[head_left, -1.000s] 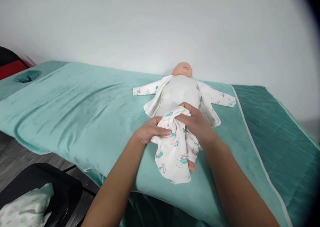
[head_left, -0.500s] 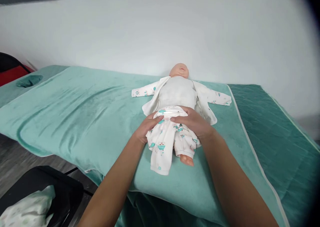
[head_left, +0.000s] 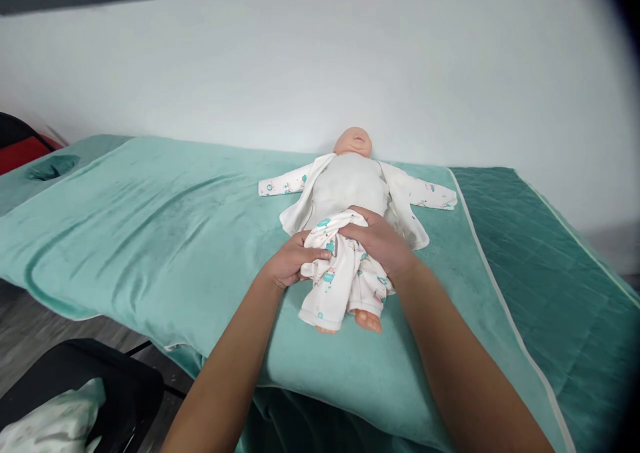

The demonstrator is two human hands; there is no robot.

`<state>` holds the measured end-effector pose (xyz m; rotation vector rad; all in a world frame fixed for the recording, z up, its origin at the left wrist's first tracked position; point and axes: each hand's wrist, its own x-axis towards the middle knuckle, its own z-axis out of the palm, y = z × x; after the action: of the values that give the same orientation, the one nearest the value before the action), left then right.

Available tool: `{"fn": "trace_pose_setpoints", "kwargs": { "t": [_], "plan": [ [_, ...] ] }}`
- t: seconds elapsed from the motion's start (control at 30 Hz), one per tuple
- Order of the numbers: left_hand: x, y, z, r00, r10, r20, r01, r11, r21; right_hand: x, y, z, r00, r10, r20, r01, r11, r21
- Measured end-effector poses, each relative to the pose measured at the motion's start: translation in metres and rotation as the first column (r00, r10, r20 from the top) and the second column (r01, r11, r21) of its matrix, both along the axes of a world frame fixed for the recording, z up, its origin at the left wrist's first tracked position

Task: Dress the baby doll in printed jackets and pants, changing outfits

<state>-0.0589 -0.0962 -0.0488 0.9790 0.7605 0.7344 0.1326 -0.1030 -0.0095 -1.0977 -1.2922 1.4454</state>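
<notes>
A baby doll lies on its back on a teal blanket, head toward the wall. An open white printed top spreads under its arms. White printed trousers cover its legs, and both feet poke out at the hems. My left hand grips the trousers' waistband at the doll's left hip side. My right hand is closed on the waistband over the belly.
The blanket covers a padded table with a quilted teal cover at the right, set against a white wall. A black stool with a pale cloth stands at the lower left. A red and black item sits far left.
The trousers have been drawn up the doll's legs toward the waist. A second foot now shows at the left hem. Both hands stayed on the waistband.
</notes>
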Motion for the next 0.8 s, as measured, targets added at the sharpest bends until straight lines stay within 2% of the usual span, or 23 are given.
{"fn": "trace_pose_setpoints", "kwargs": {
  "t": [0.17, 0.3, 0.37, 0.43, 0.53, 0.63, 0.8],
  "plan": [
    [-0.002, -0.001, -0.01, 0.994, 0.097, 0.05, -0.098, 0.995, 0.011, 0.004, -0.003, 0.004, 0.989, 0.146, 0.035, -0.147, 0.989, 0.035],
    [-0.001, -0.001, -0.009, 0.979, 0.166, 0.12, -0.171, 0.985, 0.033, 0.009, -0.005, 0.01, 0.917, 0.393, 0.062, -0.396, 0.917, 0.039],
    [0.002, -0.004, -0.002, 0.971, 0.191, 0.143, -0.198, 0.98, 0.033, 0.011, -0.005, 0.01, 0.88, 0.455, 0.136, -0.46, 0.888, 0.007],
    [0.006, -0.011, 0.007, 0.965, 0.219, 0.144, -0.225, 0.974, 0.028, 0.012, -0.005, 0.008, 0.879, 0.444, 0.176, -0.451, 0.893, 0.0],
    [0.012, -0.03, 0.019, 0.957, 0.262, 0.121, -0.265, 0.964, 0.006, 0.011, -0.005, 0.003, 0.91, 0.382, 0.163, -0.399, 0.912, 0.091],
    [0.019, -0.057, 0.028, 0.931, 0.358, 0.065, -0.358, 0.934, -0.023, 0.01, -0.005, 0.0, 0.919, 0.333, 0.209, -0.37, 0.913, 0.17],
    [0.029, -0.105, 0.041, 0.888, 0.459, -0.031, -0.46, 0.886, -0.059, 0.012, -0.004, -0.001, 0.903, 0.26, 0.342, -0.338, 0.921, 0.194]
  ]
}}
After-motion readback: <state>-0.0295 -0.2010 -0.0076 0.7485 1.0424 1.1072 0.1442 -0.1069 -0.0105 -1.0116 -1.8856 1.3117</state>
